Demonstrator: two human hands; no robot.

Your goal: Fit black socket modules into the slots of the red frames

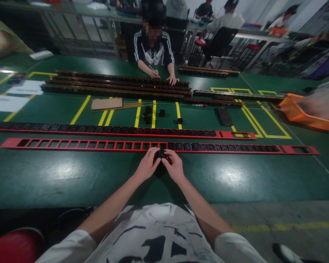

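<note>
Between the fingertips of my left hand point(147, 163) and my right hand point(174, 165) is a small black power socket point(162, 153), pinched from both sides. Both hands are closed on it, just at the near edge of a long red rail point(79, 145). The rail's left half shows a row of open square cutouts, while black sockets point(211, 147) fill most of its right half. Behind it lies a second red rail point(235, 135), lined with black sockets along most of its length. My fingers hide part of the held socket.
Loose black sockets point(162, 113) and a cardboard piece point(106, 103) lie beyond the rails. Dark long rails point(112, 91) are stacked farther back, where a co-worker's hands point(172, 79) rest. An orange bin point(298, 109) with a plastic bag stands at the right. White papers point(8, 103) lie left.
</note>
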